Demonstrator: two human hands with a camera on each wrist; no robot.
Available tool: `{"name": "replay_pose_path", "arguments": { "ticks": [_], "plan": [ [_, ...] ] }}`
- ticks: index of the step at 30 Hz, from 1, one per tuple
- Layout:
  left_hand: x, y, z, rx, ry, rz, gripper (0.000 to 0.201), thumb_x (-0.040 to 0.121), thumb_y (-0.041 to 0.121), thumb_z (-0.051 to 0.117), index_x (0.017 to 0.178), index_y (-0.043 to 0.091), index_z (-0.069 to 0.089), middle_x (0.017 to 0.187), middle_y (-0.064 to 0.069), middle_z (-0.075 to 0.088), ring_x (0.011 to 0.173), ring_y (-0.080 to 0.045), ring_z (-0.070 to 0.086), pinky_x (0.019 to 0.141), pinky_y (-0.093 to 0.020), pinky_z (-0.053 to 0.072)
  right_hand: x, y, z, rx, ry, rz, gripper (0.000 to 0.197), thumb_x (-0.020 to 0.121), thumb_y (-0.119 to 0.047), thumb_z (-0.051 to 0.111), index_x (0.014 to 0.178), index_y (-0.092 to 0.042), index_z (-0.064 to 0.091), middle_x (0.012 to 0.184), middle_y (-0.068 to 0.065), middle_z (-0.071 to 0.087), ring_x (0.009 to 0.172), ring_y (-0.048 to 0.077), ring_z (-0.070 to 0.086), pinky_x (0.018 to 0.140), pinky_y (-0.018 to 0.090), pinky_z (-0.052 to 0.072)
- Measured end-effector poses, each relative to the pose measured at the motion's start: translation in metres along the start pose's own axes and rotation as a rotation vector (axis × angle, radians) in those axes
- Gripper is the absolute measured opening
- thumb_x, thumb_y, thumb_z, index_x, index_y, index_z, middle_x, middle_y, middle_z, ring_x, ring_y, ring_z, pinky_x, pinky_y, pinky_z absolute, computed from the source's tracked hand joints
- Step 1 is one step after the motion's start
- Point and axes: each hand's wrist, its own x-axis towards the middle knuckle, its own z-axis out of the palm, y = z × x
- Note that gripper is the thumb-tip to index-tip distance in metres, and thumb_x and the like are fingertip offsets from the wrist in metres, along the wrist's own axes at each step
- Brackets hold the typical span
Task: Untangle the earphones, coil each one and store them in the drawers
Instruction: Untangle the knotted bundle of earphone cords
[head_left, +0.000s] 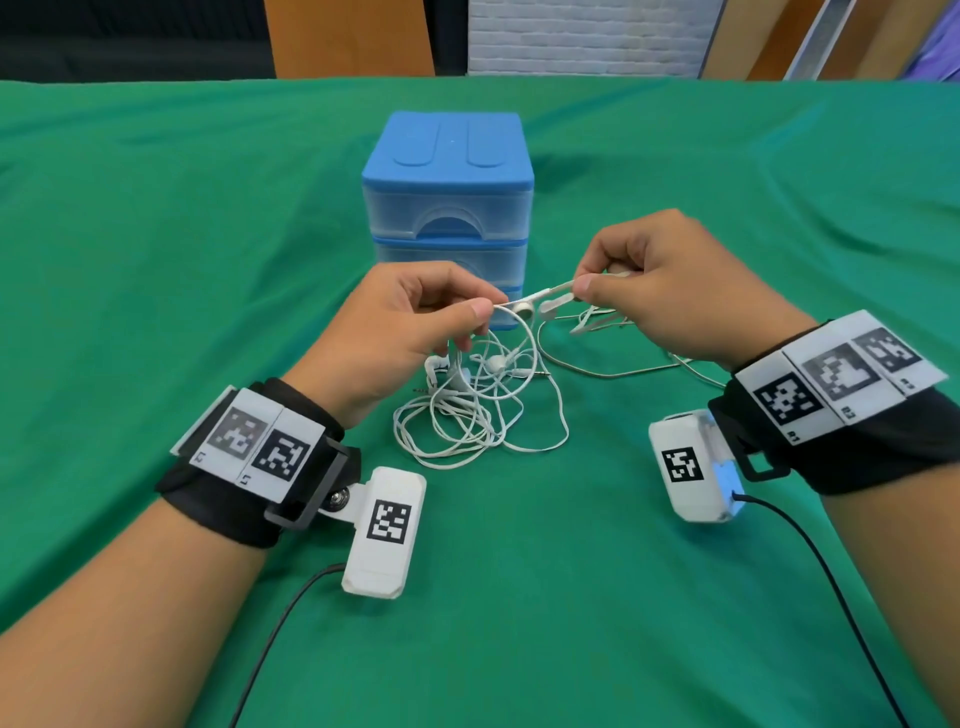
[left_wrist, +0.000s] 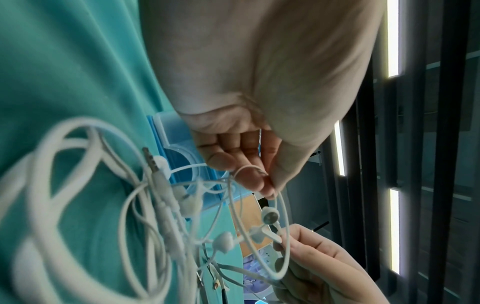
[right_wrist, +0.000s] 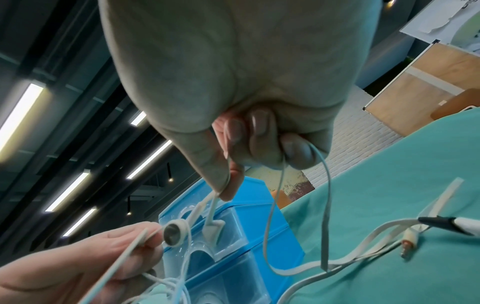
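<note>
Tangled earphones (head_left: 478, 410), limp and light, are pinched by left hand (head_left: 395, 332) and right hand (head_left: 670, 291); stems are best gripped.

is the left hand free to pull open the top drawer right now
Probably not yet. The left hand is pinching an earphone cord from the tangle, so it is occupied. The top drawer itself is closed, just behind both hands, with its handle recess unobstructed.
</note>
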Motion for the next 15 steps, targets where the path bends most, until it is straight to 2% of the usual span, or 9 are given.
{"name": "replay_pose_path", "arguments": {
  "ticks": [7, 10, 12, 15],
  "plan": [
    [0.003, -0.002, -0.001, -0.016, 0.065, 0.037, 0.011, 0.095, 0.004, 0.065, 0.095, 0.010, 0.074, 0.067, 0.002, 0.065, 0.057, -0.011, 0.052, 0.056, -0.020, 0.040, 0.002, 0.001, -0.010, -0.033, 0.054, 0.067, 0.020, 0.088, -0.021, 0.071, 0.069, -0.017, 0.067, 0.044, -0.008, 0.037, 0.046, 0.010, 0.031, 0.053, 0.028, 0.030],
    [0.003, -0.003, -0.001, -0.027, 0.052, 0.024, 0.009, 0.092, 0.006, 0.069, 0.098, 0.008, 0.076, 0.067, -0.006, 0.058, 0.060, -0.020, 0.044, 0.056, -0.026, 0.038, 0.000, -0.001, -0.012, -0.038, 0.053, 0.058, 0.019, 0.088, -0.020, 0.071, 0.069, -0.017, 0.067, 0.042, -0.009, 0.037, 0.043, 0.007, 0.030, 0.052, 0.028, 0.029],
    [0.002, -0.002, 0.000, -0.013, 0.037, 0.029, 0.006, 0.090, 0.012, 0.072, 0.092, 0.010, 0.077, 0.068, -0.010, 0.056, 0.064, -0.024, 0.040, 0.057, -0.032, 0.035, 0.001, -0.003, -0.011, -0.012, 0.066, 0.053, 0.018, 0.087, -0.019, 0.071, 0.069, -0.015, 0.067, 0.041, -0.010, 0.038, 0.043, 0.006, 0.030, 0.051, 0.027, 0.028],
    [0.002, 0.000, 0.002, -0.025, 0.046, 0.061, 0.006, 0.089, 0.018, 0.073, 0.084, 0.017, 0.076, 0.072, -0.012, 0.056, 0.065, -0.024, 0.037, 0.058, -0.034, 0.030, -0.001, -0.010, -0.004, 0.042, 0.030, 0.014, 0.017, 0.086, -0.016, 0.071, 0.069, -0.012, 0.068, 0.042, -0.009, 0.037, 0.041, 0.006, 0.028, 0.046, 0.022, 0.027]
  ]
}}
